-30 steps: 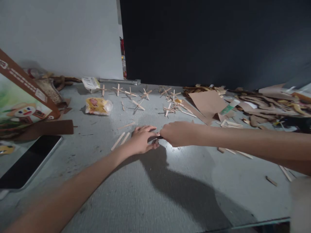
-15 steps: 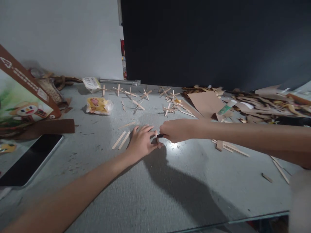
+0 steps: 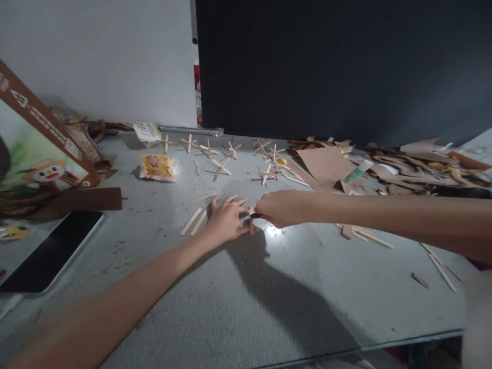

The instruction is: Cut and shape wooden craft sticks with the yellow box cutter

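Note:
My left hand (image 3: pixel 226 219) rests on the grey table, thumb and forefinger closed around a short wooden stick piece (image 3: pixel 251 225). From the right, my right hand (image 3: pixel 277 207) grips a small dark tool (image 3: pixel 255 216), its tip against the piece. The tool looks like a craft knife, though fingers cover most of it. Beside my left hand lie two parallel craft sticks (image 3: pixel 191 221), with another loose stick (image 3: pixel 202 198) behind them. Farther back, several crossed-stick pieces (image 3: pixel 222 167) are spread over the table.
A phone (image 3: pixel 54 251) lies at the left near a printed carton (image 3: pixel 49 164). A yellow packet (image 3: pixel 159 168) sits behind my left hand. Cardboard (image 3: pixel 326 165) and scraps line the back right. Loose sticks (image 3: pixel 371 236) lie under my right forearm. The table's front edge (image 3: pixel 384 346) shows below.
The view has shifted slightly, so things at the left appear a little farther right. Both hands keep nearly the same pose around the stick piece and the tool.

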A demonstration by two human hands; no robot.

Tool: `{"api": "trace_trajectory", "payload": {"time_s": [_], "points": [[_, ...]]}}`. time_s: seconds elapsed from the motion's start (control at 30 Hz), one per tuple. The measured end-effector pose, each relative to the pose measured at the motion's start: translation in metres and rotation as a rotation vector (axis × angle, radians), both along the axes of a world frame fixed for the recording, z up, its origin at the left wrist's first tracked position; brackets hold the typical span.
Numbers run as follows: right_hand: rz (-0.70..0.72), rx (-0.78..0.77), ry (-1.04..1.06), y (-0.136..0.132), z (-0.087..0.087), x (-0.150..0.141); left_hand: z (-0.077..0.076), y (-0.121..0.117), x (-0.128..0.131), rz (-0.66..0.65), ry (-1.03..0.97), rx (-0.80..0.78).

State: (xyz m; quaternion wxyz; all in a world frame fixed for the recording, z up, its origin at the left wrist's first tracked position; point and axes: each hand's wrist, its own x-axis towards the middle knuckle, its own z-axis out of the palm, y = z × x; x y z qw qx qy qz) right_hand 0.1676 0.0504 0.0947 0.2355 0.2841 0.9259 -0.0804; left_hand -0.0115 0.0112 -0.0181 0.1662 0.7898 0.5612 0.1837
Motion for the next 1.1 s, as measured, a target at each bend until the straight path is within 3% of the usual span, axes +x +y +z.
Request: {"api": "trace_trajectory", "payload": {"time_s": [0.17,0.33,0.43,0.57,0.67,0.77,0.9,1.1], "points": [[-0.101,0.053,-0.054,-0.009,-0.002,-0.002,-0.016,-0.023,0.014,0.115,-0.036,0.166],[-0.281,-0.057,0.034,-0.003,-0.005,0.000,-0.011,-0.022,0.011,0.080,-0.034,0.162],[-0.389,-0.249,0.037,0.012,-0.005,0.004,-0.005,-0.021,0.011,0.068,-0.035,0.141],[-0.692,-0.574,0.100,0.029,-0.005,0.011,-0.003,-0.022,0.014,0.098,-0.033,0.120],[-0.869,-0.735,0.186,0.029,-0.010,0.022,-0.003,-0.023,0.015,0.106,-0.032,0.116],[-0.853,-0.745,0.309,0.020,-0.020,0.035,-0.004,-0.024,0.015,0.105,-0.039,0.116],[-0.704,-0.552,0.406,0.007,-0.031,0.046,-0.002,-0.025,0.015,0.117,-0.039,0.086],[-0.620,-0.484,0.439,-0.001,-0.030,0.046,-0.001,-0.025,0.015,0.124,-0.024,0.098]]}}
